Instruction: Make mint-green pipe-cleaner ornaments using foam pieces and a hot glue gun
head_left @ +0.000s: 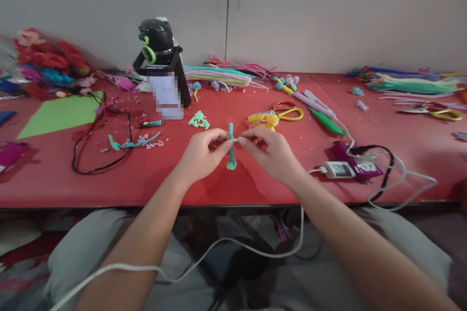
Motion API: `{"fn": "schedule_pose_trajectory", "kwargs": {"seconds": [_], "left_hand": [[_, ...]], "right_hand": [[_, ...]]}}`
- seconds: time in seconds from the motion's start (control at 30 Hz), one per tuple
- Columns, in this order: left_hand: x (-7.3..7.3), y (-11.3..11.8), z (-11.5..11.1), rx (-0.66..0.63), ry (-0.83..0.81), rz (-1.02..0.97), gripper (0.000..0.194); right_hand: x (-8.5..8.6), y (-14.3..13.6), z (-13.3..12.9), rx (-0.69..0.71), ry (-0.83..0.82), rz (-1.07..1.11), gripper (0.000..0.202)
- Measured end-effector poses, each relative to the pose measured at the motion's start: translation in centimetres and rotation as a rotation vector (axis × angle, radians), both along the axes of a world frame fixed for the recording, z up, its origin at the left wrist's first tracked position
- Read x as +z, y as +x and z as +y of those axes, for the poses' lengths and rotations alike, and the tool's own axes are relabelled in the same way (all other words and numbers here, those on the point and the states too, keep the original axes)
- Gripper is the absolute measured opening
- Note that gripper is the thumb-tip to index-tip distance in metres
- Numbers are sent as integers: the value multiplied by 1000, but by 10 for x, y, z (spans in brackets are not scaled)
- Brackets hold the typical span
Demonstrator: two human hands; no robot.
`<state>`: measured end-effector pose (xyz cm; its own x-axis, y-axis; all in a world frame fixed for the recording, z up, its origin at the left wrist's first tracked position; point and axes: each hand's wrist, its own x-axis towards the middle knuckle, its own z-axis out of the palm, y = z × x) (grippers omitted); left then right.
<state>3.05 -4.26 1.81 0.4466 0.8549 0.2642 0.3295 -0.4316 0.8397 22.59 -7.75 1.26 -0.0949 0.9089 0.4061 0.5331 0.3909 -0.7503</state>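
My left hand (199, 155) pinches a teal-green pipe cleaner stem (231, 130) between thumb and fingertips. The stem points upward, and a rounded light-green tuft (231, 164) hangs at its lower end below my fingers. Opposite, my right hand (272, 153) is closed in a pinch on a short pale-green pipe cleaner piece (235, 140) that reaches across to the stem. Both hands are just above the red tabletop (215, 189). Beyond my left hand lies a small pile of cut pale-green pieces (199, 119). A yellow glue gun (263, 120) lies beyond my right hand.
Red-and-yellow scissors (292, 112) lie behind the glue gun. A black bottle (160, 41) with a phone (166, 95) in front stands left. Bundles of pipe cleaners (222, 75) line the back. Black cable (75, 148) and a power bank (339, 170) with white cable flank the hands.
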Motion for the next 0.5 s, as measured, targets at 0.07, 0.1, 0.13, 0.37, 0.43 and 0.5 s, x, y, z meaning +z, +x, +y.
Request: {"fn": "schedule_pose_trajectory", "kwargs": {"seconds": [0.07, 0.1, 0.13, 0.37, 0.43, 0.5], "left_hand": [[0, 1, 0, 3, -2, 5, 21], [1, 1, -1, 0, -8, 7, 21], [1, 2, -1, -4, -15, 7, 21], [-2, 4, -2, -13, -21, 14, 22], [-4, 5, -2, -5, -17, 20, 22], [-6, 5, -2, 0, -25, 6, 21]], "right_hand": [[-2, -2, 1, -11, -4, 28, 17], [-3, -2, 1, -12, -14, 43, 17], [-4, -2, 2, -12, -24, 55, 17], [-9, -7, 1, -32, -10, 26, 17], [-11, -8, 1, -57, 66, -40, 16], [-12, -8, 1, -77, 137, -99, 15]]}}
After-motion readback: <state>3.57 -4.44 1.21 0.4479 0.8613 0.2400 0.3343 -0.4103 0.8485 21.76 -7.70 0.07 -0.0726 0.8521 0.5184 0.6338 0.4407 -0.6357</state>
